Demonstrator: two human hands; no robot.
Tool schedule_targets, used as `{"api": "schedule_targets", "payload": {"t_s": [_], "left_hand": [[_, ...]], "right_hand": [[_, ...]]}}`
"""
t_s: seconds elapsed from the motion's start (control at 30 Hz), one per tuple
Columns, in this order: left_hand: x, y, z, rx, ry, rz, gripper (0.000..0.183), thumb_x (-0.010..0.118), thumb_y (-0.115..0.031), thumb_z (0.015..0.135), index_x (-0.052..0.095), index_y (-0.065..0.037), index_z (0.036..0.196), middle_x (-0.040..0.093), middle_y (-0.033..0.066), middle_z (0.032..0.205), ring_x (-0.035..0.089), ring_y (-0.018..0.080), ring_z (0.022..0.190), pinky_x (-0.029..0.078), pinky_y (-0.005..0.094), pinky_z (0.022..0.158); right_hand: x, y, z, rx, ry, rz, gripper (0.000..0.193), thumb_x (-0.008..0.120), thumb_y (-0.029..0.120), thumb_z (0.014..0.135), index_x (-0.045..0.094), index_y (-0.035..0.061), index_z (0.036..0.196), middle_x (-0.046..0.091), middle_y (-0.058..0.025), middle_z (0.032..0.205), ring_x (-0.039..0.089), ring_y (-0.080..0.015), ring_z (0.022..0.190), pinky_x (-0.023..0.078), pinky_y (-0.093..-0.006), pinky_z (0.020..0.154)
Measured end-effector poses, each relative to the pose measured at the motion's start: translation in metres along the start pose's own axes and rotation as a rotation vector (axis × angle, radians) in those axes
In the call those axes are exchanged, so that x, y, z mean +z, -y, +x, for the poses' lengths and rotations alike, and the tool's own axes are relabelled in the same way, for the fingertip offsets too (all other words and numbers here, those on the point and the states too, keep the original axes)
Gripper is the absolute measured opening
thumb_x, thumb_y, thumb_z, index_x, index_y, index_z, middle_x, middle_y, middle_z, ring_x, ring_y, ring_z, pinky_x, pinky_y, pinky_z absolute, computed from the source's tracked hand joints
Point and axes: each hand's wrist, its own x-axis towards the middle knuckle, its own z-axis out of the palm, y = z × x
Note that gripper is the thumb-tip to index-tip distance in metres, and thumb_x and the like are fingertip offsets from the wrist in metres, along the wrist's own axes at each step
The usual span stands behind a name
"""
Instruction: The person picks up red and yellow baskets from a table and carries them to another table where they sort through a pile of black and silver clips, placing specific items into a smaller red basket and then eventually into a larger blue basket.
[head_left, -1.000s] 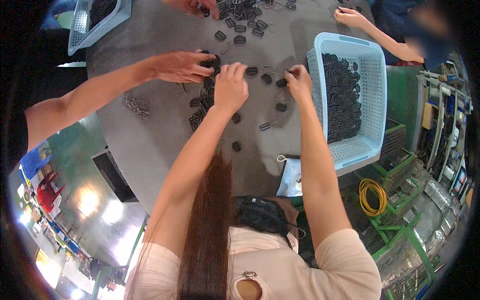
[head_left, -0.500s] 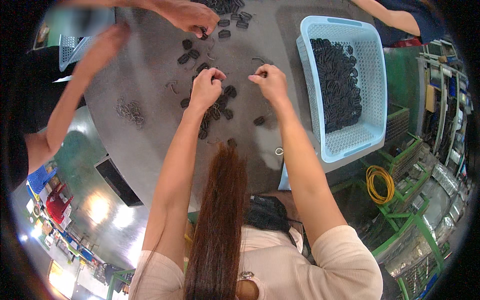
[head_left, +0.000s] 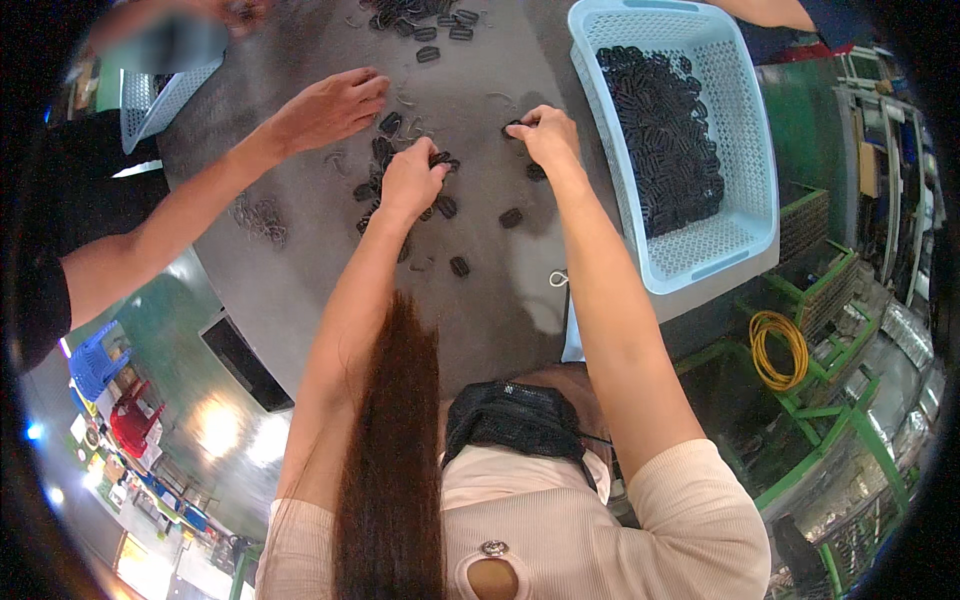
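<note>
My left hand point(head_left: 412, 182) is over a loose cluster of small black oval slotted pieces point(head_left: 446, 207) on the grey table. Its thumb and fingers pinch one dark piece point(head_left: 440, 159). To the right, my right hand point(head_left: 550, 136) grips another black oval piece point(head_left: 512, 130) between thumb and fingertips. Below it lie a black piece point(head_left: 536, 172) and another single piece point(head_left: 511, 218), both untouched. Thin bent metal wires lie among the cluster. A co-worker's hand point(head_left: 340, 102) reaches in from the left, just beyond my left hand.
A light blue basket point(head_left: 650, 262) of black pieces stands right of my right arm. Thin wire pieces point(head_left: 262, 220) are heaped at the left of the table point(head_left: 290, 300). More black pieces point(head_left: 428, 33) lie at the far side. Another person's arm point(head_left: 770, 12) shows at top right.
My right hand now visibly holds a black piece. My left hand has shifted slightly within the cluster. One co-worker hand has withdrawn to the upper left; another has reached in toward the cluster.
</note>
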Motion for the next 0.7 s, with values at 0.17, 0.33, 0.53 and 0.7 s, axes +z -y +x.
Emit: {"api": "schedule_targets", "payload": {"t_s": [0.17, 0.33, 0.53, 0.7], "left_hand": [[-0.035, -0.043, 0.008, 0.017, -0.106, -0.292, 0.029, 0.065, -0.022, 0.071, 0.053, 0.0, 0.085, 0.058, 0.0088, 0.072, 0.05, 0.0131, 0.062, 0.042, 0.0258, 0.06], [-0.024, -0.174, 0.03, 0.484, -0.068, -0.577, 0.037, 0.068, -0.03, 0.068, 0.057, -0.007, 0.095, 0.06, 0.0095, 0.088, 0.057, 0.0168, 0.076, 0.045, 0.0301, 0.069], [0.007, -0.113, 0.012, 0.13, 0.0, -0.12, 0.042, 0.067, -0.029, 0.068, 0.052, -0.005, 0.099, 0.057, 0.0106, 0.095, 0.055, 0.027, 0.087, 0.045, 0.0364, 0.075], [0.073, -0.067, -0.063, 0.059, 0.023, 0.216, 0.037, 0.068, -0.025, 0.067, 0.049, -0.007, 0.093, 0.053, 0.0072, 0.089, 0.05, 0.0251, 0.09, 0.043, 0.0383, 0.072]], "right_hand": [[-0.062, 0.015, -0.062, -0.224, -0.231, 0.208, 0.025, 0.07, 0.023, 0.062, 0.061, 0.0037, 0.074, 0.061, -0.0124, 0.074, 0.059, -0.027, 0.068, 0.046, -0.0343, 0.065], [-0.172, -0.045, -0.074, -0.067, -0.546, -0.051, 0.026, 0.069, 0.024, 0.066, 0.059, 0.0051, 0.079, 0.059, -0.0079, 0.075, 0.057, -0.0232, 0.072, 0.044, -0.0329, 0.067], [-0.144, -0.034, -0.089, -0.526, -0.849, -0.107, 0.016, 0.063, 0.007, 0.067, 0.057, 0.0089, 0.082, 0.055, -0.0066, 0.078, 0.054, -0.0256, 0.076, 0.044, -0.0366, 0.068], [-0.012, -0.032, -0.073, -0.445, -0.285, -0.103, 0.015, 0.065, 0.017, 0.069, 0.055, 0.0091, 0.078, 0.054, -0.007, 0.084, 0.055, -0.0291, 0.075, 0.045, -0.0379, 0.065]]}}
